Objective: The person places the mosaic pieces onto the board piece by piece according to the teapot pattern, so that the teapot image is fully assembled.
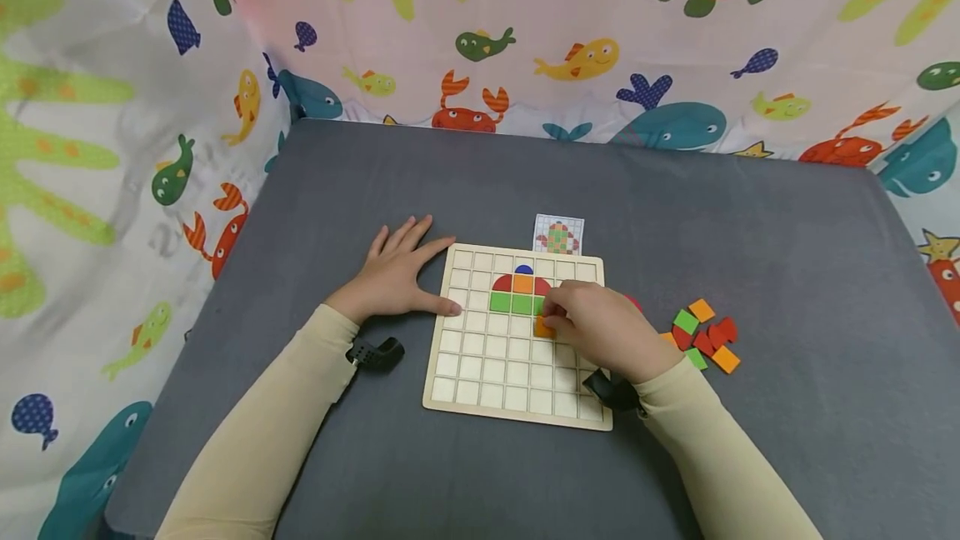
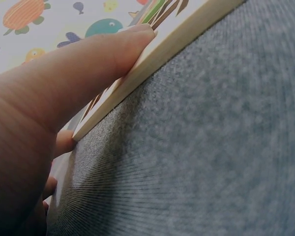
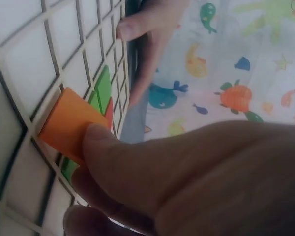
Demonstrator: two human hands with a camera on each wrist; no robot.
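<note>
A wooden grid board (image 1: 480,369) lies on the table. In its upper part sit a blue rounded tile (image 1: 524,270), an orange square (image 1: 522,283) between two red rounded tiles (image 1: 502,282), and a row of green squares (image 1: 521,303). My right hand (image 1: 600,327) pinches another orange square tile (image 3: 69,123) between thumb and fingers. That tile is tilted against the grid, just below the green row. My left hand (image 1: 393,277) lies at the board's left side with fingers spread, its thumb (image 2: 132,44) resting on the board's edge.
Loose tiles lie right of the board: orange squares (image 1: 726,359), green squares (image 1: 686,322) and red pieces (image 1: 705,343). A small printed card (image 1: 558,232) with a coloured grid pattern lies at the board's far edge. A patterned curtain (image 1: 420,48) stands behind the grey table (image 1: 825,340).
</note>
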